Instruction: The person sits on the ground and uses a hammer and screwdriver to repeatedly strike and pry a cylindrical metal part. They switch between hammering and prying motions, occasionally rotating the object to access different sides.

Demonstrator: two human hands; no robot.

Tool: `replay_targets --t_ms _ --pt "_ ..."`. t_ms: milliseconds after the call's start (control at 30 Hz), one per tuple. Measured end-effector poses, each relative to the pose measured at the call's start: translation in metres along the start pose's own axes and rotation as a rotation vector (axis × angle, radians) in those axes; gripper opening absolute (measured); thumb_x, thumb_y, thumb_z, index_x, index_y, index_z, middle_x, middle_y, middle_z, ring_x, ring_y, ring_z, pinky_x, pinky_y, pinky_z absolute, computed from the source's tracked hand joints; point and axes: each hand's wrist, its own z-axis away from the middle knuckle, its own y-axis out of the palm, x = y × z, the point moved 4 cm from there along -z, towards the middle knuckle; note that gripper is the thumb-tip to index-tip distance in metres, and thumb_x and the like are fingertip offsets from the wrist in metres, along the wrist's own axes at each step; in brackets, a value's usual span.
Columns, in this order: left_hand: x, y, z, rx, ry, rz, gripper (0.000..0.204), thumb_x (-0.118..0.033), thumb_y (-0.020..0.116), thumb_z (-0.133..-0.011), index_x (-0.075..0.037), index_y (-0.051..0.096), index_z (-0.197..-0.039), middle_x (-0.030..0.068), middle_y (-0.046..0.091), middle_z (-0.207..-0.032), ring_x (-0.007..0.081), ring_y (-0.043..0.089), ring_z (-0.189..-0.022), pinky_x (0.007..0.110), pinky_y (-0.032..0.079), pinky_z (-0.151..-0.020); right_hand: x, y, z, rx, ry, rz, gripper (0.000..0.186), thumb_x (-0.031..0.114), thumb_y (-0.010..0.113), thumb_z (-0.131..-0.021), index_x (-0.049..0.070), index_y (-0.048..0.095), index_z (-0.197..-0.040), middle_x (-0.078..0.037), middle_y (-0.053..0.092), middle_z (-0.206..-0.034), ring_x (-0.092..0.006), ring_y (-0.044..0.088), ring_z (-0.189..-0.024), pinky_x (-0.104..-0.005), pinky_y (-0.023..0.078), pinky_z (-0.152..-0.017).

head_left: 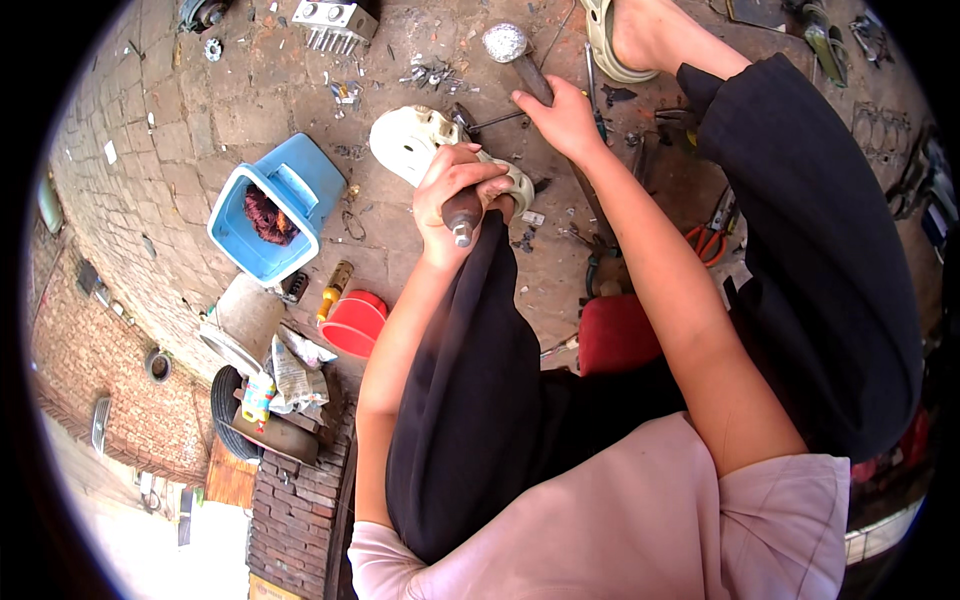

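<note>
L hand: tool; R hand: hammer

L fingers clamped on tool, brown grip w/ metal end, near pale shoe. R fingers clamped on hammer: dark handle, rounded silver head, over floor. Further L: blue bucket.

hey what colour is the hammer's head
Silvery grey; the hammer's head shows best in the head view.

A hammer with a rounded silvery head and dark handle is slanting out of the right hand, its head pointing forward and left. A brown-handled tool is sitting in the left hand, its metal-capped end facing the camera.
</note>
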Motion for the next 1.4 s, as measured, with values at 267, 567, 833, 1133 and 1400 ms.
replay_targets --t_ms 267,567,833,1133,1400 --pt "0.0020 -0.0004 0.0004 0.008 0.011 -0.009 0.025 0.002 0.077 -0.062 -0.006 0.067 -0.084 0.0042 0.067 -0.079 0.0208 0.060 -0.072 0.039 0.050 -0.085 0.0004 -0.0007 -0.0004 0.021 0.017 0.021 0.041 0.035 0.068 -0.082 -0.001 0.065 -0.101 -0.020 0.068 -0.088 -0.0338 0.066 -0.086 -0.0399 0.050 -0.077" --pt "0.0002 0.0008 -0.0014 0.030 0.007 -0.026 0.028 0.002 0.078 -0.059 -0.006 0.066 -0.084 0.0034 0.068 -0.081 0.0219 0.061 -0.073 0.040 0.049 -0.086 0.0012 -0.0013 -0.0002 0.011 0.002 -0.002 0.041 0.035 0.068 -0.082 -0.001 0.065 -0.100 -0.020 0.068 -0.088 -0.0341 0.066 -0.086 -0.0399 0.050 -0.077" --pt "0.0028 -0.0001 -0.0019 0.018 -0.001 0.001 0.018 0.001 0.075 -0.069 -0.004 0.066 -0.084 0.0060 0.067 -0.080 0.0208 0.061 -0.073 0.039 0.049 -0.086 -0.0011 -0.0011 -0.0011 0.012 0.003 0.019 0.043 0.036 0.068 -0.082 -0.002 0.065 -0.102 -0.020 0.068 -0.089 -0.0344 0.066 -0.088 -0.0397 0.051 -0.079" --pt "0.0016 0.0013 -0.0019 0.024 -0.010 -0.003 0.022 0.003 0.076 -0.065 -0.004 0.066 -0.084 0.0058 0.066 -0.077 0.0219 0.060 -0.072 0.038 0.049 -0.086 -0.0005 -0.0013 -0.0007 0.014 0.008 0.006 0.043 0.036 0.068 -0.082 -0.001 0.065 -0.102 -0.020 0.069 -0.089 -0.0335 0.067 -0.087 -0.0391 0.051 -0.078" --pt "0.0018 0.0020 0.0011 0.025 -0.040 -0.033 0.028 0.006 0.074 -0.061 -0.002 0.066 -0.086 0.0076 0.064 -0.079 0.0250 0.059 -0.078 0.035 0.048 -0.080 -0.0001 -0.0017 -0.0008 0.016 0.008 0.016 0.043 0.036 0.068 -0.082 -0.002 0.065 -0.102 -0.020 0.069 -0.088 -0.0329 0.067 -0.086 -0.0389 0.051 -0.078"
